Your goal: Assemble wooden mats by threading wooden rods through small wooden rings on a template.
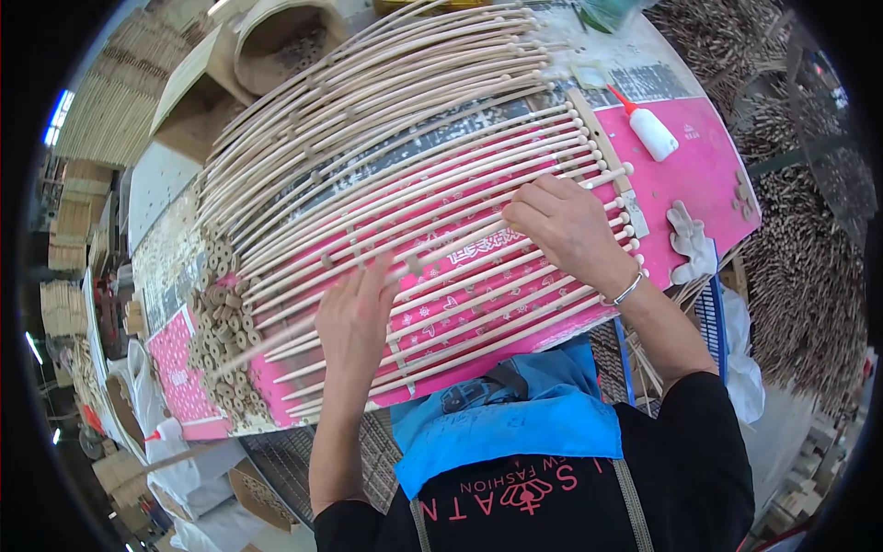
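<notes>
Both left hand (352, 308) and right hand (563, 228) arch over rods (464, 190).

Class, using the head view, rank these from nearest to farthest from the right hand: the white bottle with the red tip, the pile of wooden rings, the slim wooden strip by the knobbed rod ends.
Measured from the right hand:
1. Slim wooden strip: just beyond it.
2. White bottle: upper right.
3. Ring pile: far left.

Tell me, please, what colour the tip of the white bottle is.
The tip of the bottle is red, best seen in the head view.
</notes>
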`<state>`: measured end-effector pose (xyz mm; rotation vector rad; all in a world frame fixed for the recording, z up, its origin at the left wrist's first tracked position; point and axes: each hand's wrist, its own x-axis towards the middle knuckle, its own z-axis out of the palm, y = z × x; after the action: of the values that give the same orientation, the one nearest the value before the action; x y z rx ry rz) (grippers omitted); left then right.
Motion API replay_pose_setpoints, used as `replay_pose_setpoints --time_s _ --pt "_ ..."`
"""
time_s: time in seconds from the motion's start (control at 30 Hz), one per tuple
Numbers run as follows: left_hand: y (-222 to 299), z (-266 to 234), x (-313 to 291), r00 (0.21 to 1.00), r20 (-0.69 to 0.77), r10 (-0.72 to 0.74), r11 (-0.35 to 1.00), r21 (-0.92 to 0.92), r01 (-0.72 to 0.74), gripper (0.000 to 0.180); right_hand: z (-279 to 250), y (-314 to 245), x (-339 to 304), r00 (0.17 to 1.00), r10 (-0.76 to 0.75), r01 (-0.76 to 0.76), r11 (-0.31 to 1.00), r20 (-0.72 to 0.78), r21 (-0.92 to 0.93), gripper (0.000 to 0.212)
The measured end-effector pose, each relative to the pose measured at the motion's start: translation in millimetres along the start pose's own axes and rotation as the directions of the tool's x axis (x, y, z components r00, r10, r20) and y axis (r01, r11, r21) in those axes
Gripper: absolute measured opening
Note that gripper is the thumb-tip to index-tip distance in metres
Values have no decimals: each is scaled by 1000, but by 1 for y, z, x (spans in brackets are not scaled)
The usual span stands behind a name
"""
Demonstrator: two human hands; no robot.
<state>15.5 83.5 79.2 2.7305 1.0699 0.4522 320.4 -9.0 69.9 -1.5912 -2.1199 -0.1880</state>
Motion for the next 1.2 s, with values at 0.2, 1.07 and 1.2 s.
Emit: replay_pose_setpoints --time_s 0.2,1.07,1.2 --pt "14 14 -5 999 37 16 979 -204 -8 19 1 -64 -37 877 422 -233 791 -229 566 20" --pt "-38 -13 -65 817 525 -241 737 -449 506 22 35 -22 -52 635 686 -168 -327 356 930 32" --pt "-50 -9 -71 826 517 -225 741 -460 490 22 35 -19 -55 603 717 -201 -287 349 937 31"
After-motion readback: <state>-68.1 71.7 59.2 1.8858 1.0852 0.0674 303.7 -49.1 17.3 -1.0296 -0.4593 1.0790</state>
